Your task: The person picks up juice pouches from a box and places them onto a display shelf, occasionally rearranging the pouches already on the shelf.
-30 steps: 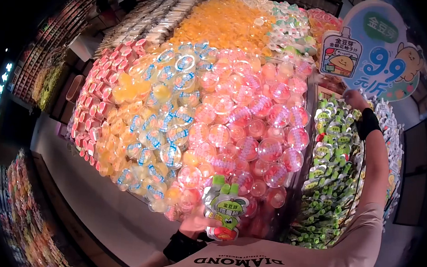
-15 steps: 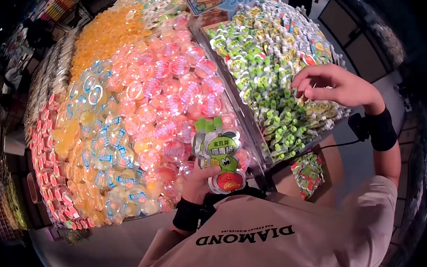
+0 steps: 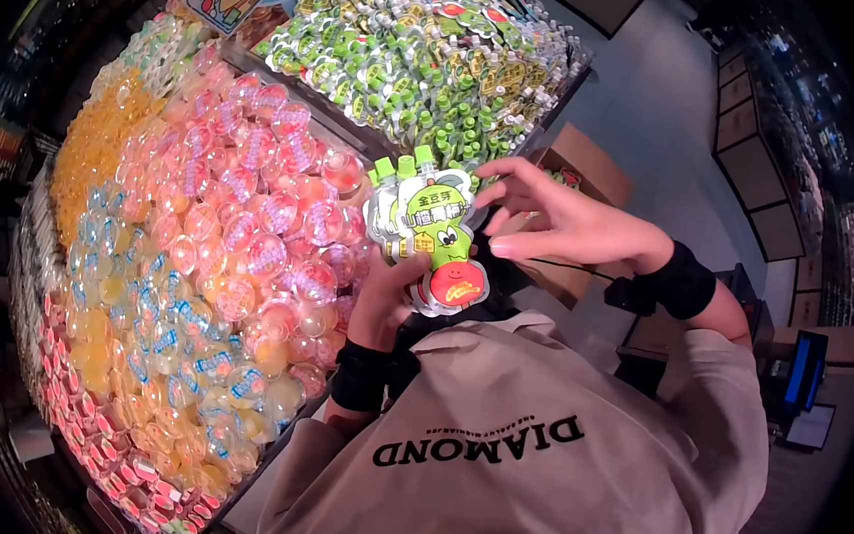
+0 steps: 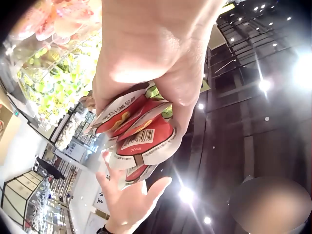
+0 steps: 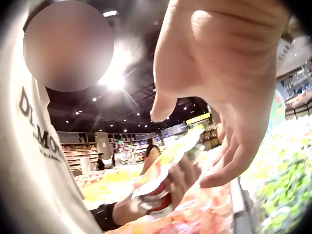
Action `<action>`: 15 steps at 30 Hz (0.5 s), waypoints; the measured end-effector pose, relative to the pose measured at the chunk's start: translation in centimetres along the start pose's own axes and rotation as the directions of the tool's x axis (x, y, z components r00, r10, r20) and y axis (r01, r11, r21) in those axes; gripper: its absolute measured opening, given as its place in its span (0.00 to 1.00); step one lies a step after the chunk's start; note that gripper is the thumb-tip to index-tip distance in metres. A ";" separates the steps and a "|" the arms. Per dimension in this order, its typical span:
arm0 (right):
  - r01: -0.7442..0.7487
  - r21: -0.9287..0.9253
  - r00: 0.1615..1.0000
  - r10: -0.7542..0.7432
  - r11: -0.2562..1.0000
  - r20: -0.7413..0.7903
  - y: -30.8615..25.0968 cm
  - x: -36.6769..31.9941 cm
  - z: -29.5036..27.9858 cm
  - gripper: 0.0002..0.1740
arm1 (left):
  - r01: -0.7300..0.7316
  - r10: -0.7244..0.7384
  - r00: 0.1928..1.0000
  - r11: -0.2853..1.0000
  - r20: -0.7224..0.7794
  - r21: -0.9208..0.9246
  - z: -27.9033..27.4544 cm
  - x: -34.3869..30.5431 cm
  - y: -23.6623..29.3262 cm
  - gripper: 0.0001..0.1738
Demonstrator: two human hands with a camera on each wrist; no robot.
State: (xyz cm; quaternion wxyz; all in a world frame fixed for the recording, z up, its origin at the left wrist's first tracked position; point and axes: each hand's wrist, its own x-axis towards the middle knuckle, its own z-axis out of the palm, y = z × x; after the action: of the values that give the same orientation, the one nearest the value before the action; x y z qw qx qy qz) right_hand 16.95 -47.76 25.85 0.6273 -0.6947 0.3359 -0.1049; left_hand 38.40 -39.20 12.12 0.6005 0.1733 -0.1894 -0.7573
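Head view: left hand (image 3: 387, 292) grips a stack of pouches (image 3: 442, 233) near centre. Right hand (image 3: 586, 224), fingers apart, is at their 3 o'clock; contact unclear. Pink cups (image 3: 247, 198) lie at 9 o'clock.
Left wrist view: pouches clamped, right hand at 6 o'clock.
Right wrist view: pouches, blurred, at right hand's 7 o'clock.

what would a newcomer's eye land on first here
Probably the heap of shiny pink domed packs, left of the person's body. Next, the green-capped pouches gripped by the left hand at the centre, with the open right hand just beside them. Beyond lies a dense pile of green and white pouches.
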 end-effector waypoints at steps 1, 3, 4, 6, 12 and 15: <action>-0.043 0.027 0.999 0.044 0.999 -0.028 0.7 0.7 1.1 0.38 | -0.007 0.007 1.000 0.999 0.005 0.051 -0.3 0.3 -0.5 0.35; -0.025 0.103 0.999 0.030 0.994 -0.046 1.9 2.0 2.9 0.38 | -0.023 0.022 1.000 0.987 0.008 0.156 0.0 0.4 -1.3 0.34; 0.035 0.146 0.999 -0.030 0.989 -0.041 2.4 2.4 3.5 0.38 | -0.031 0.028 0.999 0.986 0.020 0.165 0.2 0.5 -1.3 0.34; 0.004 0.169 0.999 0.005 0.986 -0.051 3.3 3.0 3.9 0.37 | -0.161 0.168 0.986 0.936 0.004 0.313 0.4 0.6 -1.2 0.34; -0.029 0.599 0.990 0.108 0.801 -0.096 2.2 4.7 5.4 0.42 | -0.172 0.216 0.968 0.943 -0.128 0.286 1.6 1.1 -1.5 0.31; 0.043 0.605 0.996 0.015 0.795 -0.091 3.7 6.5 4.6 0.43 | -0.236 0.322 0.929 0.896 -0.183 0.377 2.9 2.0 -0.6 0.29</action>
State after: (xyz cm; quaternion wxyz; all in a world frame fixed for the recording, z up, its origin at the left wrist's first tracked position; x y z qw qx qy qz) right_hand 23.19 -47.87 19.68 0.7998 -0.4546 0.3076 -0.2430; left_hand 36.07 -40.76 14.29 0.6816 0.3383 -0.2691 -0.5904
